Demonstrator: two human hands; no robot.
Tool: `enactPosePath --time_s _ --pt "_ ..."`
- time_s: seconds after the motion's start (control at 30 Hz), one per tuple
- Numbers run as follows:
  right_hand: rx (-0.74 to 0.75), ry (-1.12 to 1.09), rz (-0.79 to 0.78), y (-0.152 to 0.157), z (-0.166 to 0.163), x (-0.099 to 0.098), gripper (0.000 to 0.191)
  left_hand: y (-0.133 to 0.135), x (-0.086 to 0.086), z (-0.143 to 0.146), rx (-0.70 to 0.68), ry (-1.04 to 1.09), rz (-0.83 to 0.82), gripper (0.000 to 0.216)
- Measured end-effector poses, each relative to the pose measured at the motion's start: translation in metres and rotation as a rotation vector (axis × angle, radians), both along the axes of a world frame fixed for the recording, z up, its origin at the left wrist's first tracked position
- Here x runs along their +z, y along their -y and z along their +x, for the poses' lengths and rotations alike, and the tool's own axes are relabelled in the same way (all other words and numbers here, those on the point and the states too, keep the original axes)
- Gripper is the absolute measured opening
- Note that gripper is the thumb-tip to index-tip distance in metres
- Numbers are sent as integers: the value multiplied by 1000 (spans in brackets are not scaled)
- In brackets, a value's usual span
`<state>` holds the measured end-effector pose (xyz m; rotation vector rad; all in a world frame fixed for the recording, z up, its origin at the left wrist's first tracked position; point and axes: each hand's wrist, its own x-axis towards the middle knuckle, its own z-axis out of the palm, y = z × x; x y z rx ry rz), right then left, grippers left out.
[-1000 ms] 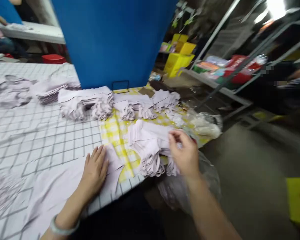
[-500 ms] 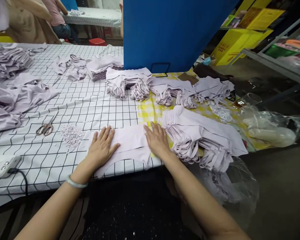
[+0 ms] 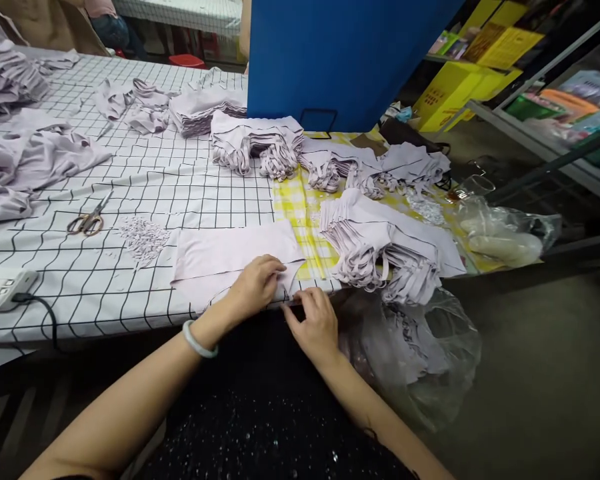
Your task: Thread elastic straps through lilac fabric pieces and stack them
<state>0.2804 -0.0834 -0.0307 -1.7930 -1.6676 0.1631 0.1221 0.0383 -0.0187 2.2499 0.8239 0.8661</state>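
Note:
A flat lilac fabric piece [image 3: 220,253] lies at the near edge of the table [image 3: 130,193], which has a black-grid cloth. My left hand [image 3: 255,287], with a pale bracelet on the wrist, pinches the near right edge of that piece. My right hand [image 3: 316,323] is just below the table edge, fingers pinched on the same hem corner. A stack of cut lilac pieces [image 3: 385,243] with elastic straps sits right of both hands on a yellow check cloth.
Scissors [image 3: 87,221] and a pile of small trimmings [image 3: 143,235] lie left of the piece. More lilac stacks [image 3: 260,140] line the back. A blue panel [image 3: 340,60] stands behind. A clear plastic bag [image 3: 420,353] hangs at the right edge. A white phone [image 3: 3,290] lies far left.
Both hands lay flat on the fabric half a second ago; they have drawn back to the table edge and closed on the piece's near hem. The camera view shifted slightly.

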Motion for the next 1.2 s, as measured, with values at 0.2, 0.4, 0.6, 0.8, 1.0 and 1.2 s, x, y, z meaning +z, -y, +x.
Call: enactPosePath --time_s 0.2,0.4,0.6,0.8,1.0,1.2 --pt "0 -589 -162 -6 4 6 20 15 -11 12 -38 -31 -43 42" --pt "-85 -127 -87 -3 -8 -12 19 18 -12 10 -41 -41 -28 35" --pt "-172 -485 -85 -6 -14 -25 15 17 -15 12 -54 -92 16 43" --pt "-127 -1134 -227 -4 -32 -29 36 18 -13 14 -36 -89 -8 49" --pt "-157 -655 -349 31 1 1 44 21 -11 13 -20 -73 -33 41" --pt "65 -518 -565 47 32 37 36 23 -12 12 -72 -98 83 32"
